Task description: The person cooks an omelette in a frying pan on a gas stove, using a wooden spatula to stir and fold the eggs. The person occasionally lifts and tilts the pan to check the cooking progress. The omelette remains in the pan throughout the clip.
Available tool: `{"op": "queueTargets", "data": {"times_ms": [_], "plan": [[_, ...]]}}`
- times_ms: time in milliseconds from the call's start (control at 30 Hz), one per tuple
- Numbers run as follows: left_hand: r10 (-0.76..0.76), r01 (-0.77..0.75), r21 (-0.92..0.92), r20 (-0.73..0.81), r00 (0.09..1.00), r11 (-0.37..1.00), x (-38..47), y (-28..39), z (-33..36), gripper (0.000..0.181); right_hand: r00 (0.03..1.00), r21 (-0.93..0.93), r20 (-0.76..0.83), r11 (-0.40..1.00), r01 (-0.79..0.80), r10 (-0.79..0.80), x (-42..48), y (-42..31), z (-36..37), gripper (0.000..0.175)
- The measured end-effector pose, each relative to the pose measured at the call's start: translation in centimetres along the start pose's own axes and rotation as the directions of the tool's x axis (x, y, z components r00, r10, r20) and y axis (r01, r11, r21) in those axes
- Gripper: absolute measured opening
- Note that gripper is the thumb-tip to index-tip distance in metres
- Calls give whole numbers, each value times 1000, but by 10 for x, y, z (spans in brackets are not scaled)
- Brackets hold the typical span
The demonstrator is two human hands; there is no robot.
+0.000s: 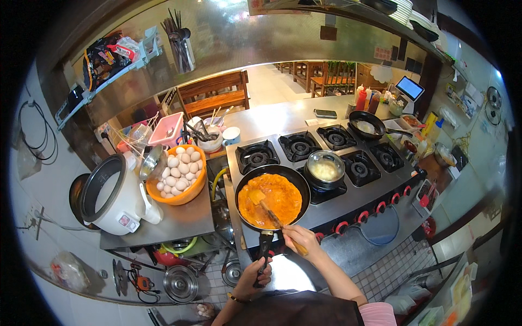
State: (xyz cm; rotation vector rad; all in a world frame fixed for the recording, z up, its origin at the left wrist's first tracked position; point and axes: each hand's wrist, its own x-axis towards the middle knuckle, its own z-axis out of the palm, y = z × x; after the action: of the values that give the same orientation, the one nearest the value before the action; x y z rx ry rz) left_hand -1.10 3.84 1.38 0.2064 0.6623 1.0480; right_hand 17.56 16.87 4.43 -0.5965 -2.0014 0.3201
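Observation:
My left hand (257,272) is closed round the black handle of a frying pan (305,203), which sits over a front-left burner of the gas stove. In the pan lies a flat orange layer of food (285,191), glossy in places. My right hand (301,240) grips the wooden handle of a spatula (257,197); its yellowish blade touches the food at the left part of the pan. Just right of the pan, a small dark pot with a glass lid (326,166) stands on another burner, with something pale under the lid.
An orange basket of eggs (179,199) and an open white rice cooker (122,216) stand at left. A second frying pan (367,124) is on the stove's far right. Sauce bottles (361,99) and a phone (325,113) rest on the steel counter behind. Red-ringed knobs (341,227) line the stove front.

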Motion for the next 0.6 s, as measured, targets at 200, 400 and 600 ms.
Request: {"op": "queueTargets", "data": {"times_ms": [200,400,600], "plan": [[14,-14,-36,-10,1000,999,0,-2,1,27,996,-114,-87,993,12,-22,12,22,-25,13],[5,0,-114,41,999,993,2,-3,-1,28,999,-298,-7,954,-34,33,-9,-22,-92,11],[-44,40,-112,-29,999,993,0,-1,0,29,999,-103,-18,994,-43,42,-5,-49,-101,8]]}}
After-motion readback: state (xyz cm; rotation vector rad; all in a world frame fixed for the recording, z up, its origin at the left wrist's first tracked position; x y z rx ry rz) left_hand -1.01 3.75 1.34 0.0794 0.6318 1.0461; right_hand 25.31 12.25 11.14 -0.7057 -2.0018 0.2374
